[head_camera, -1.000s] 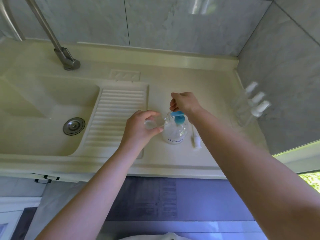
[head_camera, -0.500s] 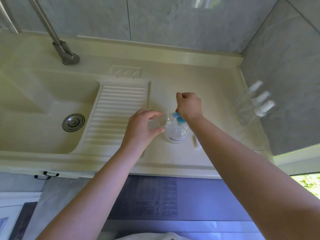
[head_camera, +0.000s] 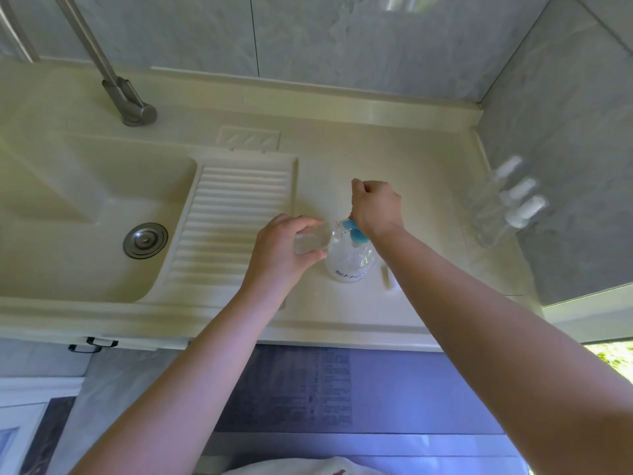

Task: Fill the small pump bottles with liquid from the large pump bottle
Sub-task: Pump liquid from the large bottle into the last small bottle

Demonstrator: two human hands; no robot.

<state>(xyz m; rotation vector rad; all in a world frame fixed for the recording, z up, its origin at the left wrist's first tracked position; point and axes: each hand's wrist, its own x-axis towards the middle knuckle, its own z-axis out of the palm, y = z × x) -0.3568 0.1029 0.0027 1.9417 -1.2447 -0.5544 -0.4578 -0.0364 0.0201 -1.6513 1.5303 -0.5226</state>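
Note:
The large clear pump bottle (head_camera: 347, 267) with a blue pump head (head_camera: 358, 237) stands on the cream counter (head_camera: 342, 159). My right hand (head_camera: 376, 207) is curled into a fist, and its heel presses down on the blue pump head. My left hand (head_camera: 279, 252) grips a small clear bottle (head_camera: 313, 240), tilted with its open mouth at the pump's nozzle. Some clear liquid lies inside the small bottle. A loose white pump top (head_camera: 387, 277) lies on the counter just right of the large bottle.
Three small bottles with white tops (head_camera: 513, 200) stand against the grey wall at the far right. To the left are a ribbed washboard (head_camera: 233, 217), the sink basin (head_camera: 68, 200) with its drain (head_camera: 145, 240), and a metal tap (head_camera: 130, 104).
My right hand has come down onto the blue pump head, which now sits lower. My left hand keeps the small bottle at the nozzle.

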